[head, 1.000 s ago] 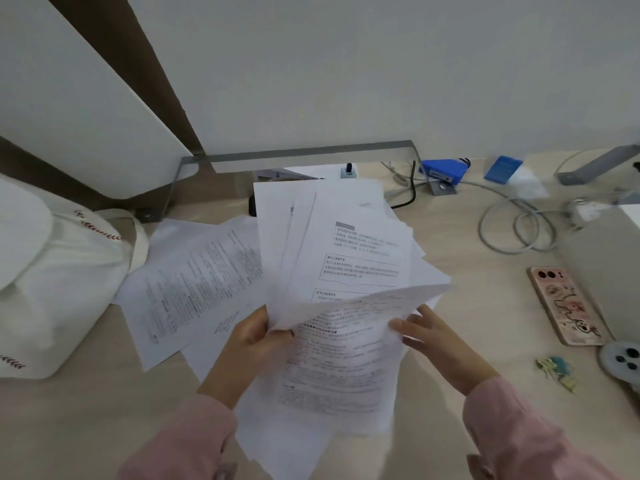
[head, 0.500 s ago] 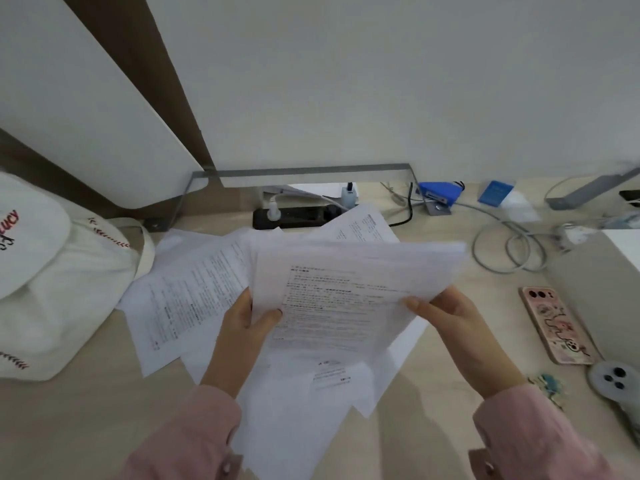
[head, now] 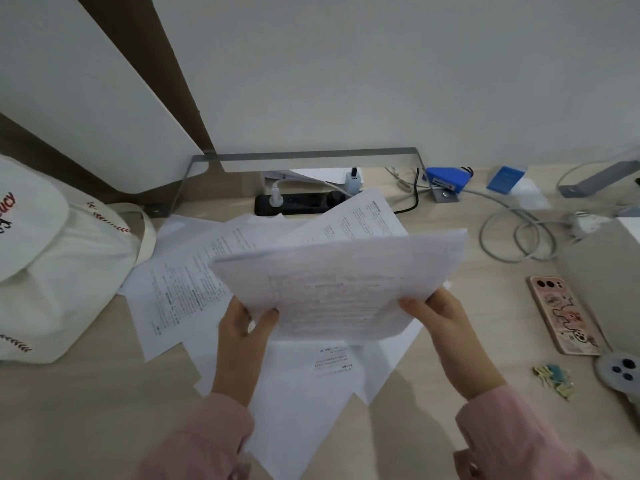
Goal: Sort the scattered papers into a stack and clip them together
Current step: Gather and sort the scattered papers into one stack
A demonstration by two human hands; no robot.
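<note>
**Above the desk, a sheaf held at both near corners**

Over the pale desk (head: 86, 410), clear of its surface, a sheaf of papers (head: 339, 289) hangs between two hands; its print is smeared to grey lines and cannot be read, and the number of sheets in it cannot be counted. The left hand (head: 242, 341) pinches the near left corner, thumb on top, the other fingers hidden beneath the paper; the right hand (head: 446, 327) pinches the near right edge the same way, only thumb and knuckles showing. Pink sleeves run out of the bottom of the view.

The sheaf lies landscape; its long axis runs left to right, the right end a little farther off, and the far edge tilts up toward the wall. Under it, loose sheets (head: 180, 289) fan across the desk at mixed angles; the sheaf and the left wrist cover their middles, so where one page ends and the next begins is hard to tell.

Well to the right, apart from all the paper, small coloured clips (head: 554, 375) lie in a heap, too small to count; a pink phone (head: 564, 313) lies just beyond them; a white tote bag (head: 62, 271) is cut off at the left edge.
</note>
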